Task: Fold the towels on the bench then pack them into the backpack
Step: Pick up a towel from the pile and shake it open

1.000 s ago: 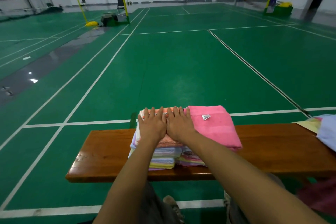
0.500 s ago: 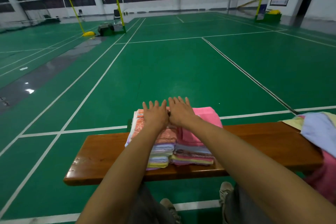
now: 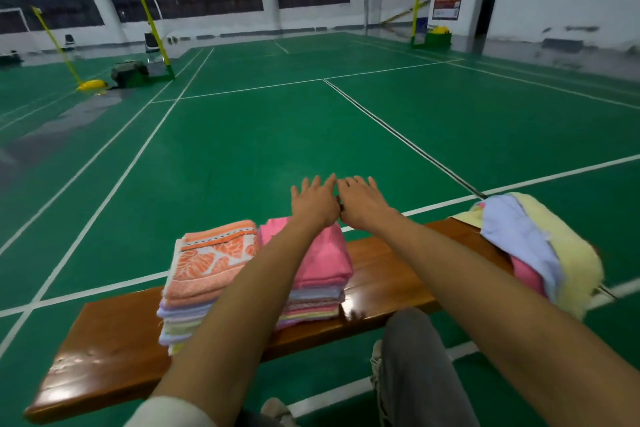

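Bare of any cloth, both hands are raised with fingers straight and spread, holding nothing. The left hand [image 3: 313,202] and right hand [image 3: 363,203] sit side by side, thumbs touching or nearly so, above the far edge of the bench and seen against the green floor [image 3: 242,149]. Both forearms reach out over the folded towels without a visible grip on them.

Under the left forearm stand two stacks of folded towels, touching each other. The left stack [image 3: 204,284] is topped by an orange patterned towel over pastel layers. The right stack [image 3: 322,274] is topped by a pink towel over striped layers. Both rest on the wooden bench [image 3: 114,350], near its middle.

At the bench's right end lies a loose heap of unfolded towels [image 3: 540,246]: yellow, pale blue and pink, hanging over the edge.

The backpack cannot be identified with certainty in this view.

Grey trousers [image 3: 415,367] and a shoe show below the bench
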